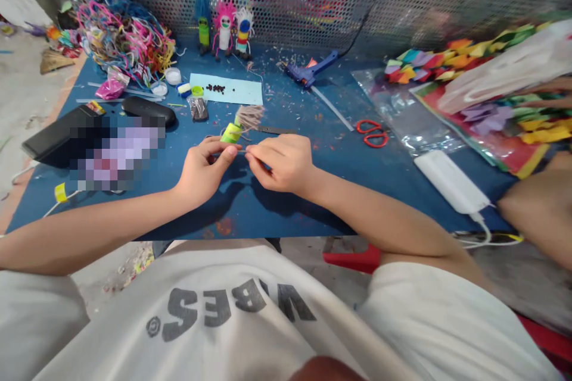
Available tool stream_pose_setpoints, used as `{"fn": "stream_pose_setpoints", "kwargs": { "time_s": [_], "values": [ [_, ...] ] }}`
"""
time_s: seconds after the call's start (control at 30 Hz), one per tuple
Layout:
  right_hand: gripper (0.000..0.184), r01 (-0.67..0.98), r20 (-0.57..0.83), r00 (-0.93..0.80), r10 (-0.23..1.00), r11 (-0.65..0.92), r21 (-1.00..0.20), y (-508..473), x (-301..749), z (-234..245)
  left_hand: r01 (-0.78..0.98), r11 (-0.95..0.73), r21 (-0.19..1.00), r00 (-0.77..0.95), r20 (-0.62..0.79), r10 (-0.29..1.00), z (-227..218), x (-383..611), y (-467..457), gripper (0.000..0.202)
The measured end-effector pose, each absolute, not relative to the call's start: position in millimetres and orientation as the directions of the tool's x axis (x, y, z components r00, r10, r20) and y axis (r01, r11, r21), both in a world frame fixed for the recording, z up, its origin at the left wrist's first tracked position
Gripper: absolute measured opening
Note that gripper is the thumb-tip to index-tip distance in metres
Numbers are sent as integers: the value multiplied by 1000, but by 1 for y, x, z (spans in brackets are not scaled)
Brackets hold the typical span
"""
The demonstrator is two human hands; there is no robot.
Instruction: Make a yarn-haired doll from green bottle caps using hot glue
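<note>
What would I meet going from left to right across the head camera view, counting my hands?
Tangled yarn pile → your left hand → your right hand → red-handled scissors → white block with a cable.

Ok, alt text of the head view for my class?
A left hand holds a green doll with beige yarn hair over a blue table, the right hand close beside it. Three yarn-haired dolls stand behind; red scissors lie at right.
</note>
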State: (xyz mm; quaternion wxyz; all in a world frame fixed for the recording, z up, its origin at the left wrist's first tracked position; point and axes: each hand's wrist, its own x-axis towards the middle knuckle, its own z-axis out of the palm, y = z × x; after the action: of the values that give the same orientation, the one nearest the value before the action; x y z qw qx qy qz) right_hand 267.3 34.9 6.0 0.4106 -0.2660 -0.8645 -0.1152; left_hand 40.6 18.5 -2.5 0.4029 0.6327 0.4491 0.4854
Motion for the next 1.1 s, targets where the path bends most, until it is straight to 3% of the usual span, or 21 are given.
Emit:
{"fn": "stream_pose_setpoints", "kwargs": {
  "time_s": [0.1, 0.17, 0.3, 0.43, 0.67, 0.93, 1.1],
  "values": [
    [22, 470, 802, -353, 483, 832, -294, 30, 269, -4, 156, -251, 955, 109, 236, 966, 3, 38, 12, 62],
    [29, 432, 810, -274, 518, 819, -378, 29, 269, -11, 104, -221, 970, 71, 215, 974, 5, 39, 11, 71],
    [35, 390, 842, -190, 505, 826, -407, 27, 273, -24, 60, -221, 973, -3, 221, 975, -1, 44, 15, 76],
    [42, 316, 814, -169, 556, 813, -489, 21, 276, -28, 204, -307, 930, 3, 313, 950, -5, 45, 16, 68],
    [30, 388, 722, -184, 667, 724, -570, 3, 267, -8, 262, -360, 896, 53, 359, 932, -4, 43, 9, 50],
    [23, 320, 692, -119, 712, 687, -652, 4, 259, -1, 423, -407, 810, 88, 411, 908, -5, 42, 8, 52],
    [32, 327, 652, -121, 749, 650, -686, 6, 261, -4, 457, -433, 777, 110, 433, 895, -6, 40, 7, 50]
  ]
}}
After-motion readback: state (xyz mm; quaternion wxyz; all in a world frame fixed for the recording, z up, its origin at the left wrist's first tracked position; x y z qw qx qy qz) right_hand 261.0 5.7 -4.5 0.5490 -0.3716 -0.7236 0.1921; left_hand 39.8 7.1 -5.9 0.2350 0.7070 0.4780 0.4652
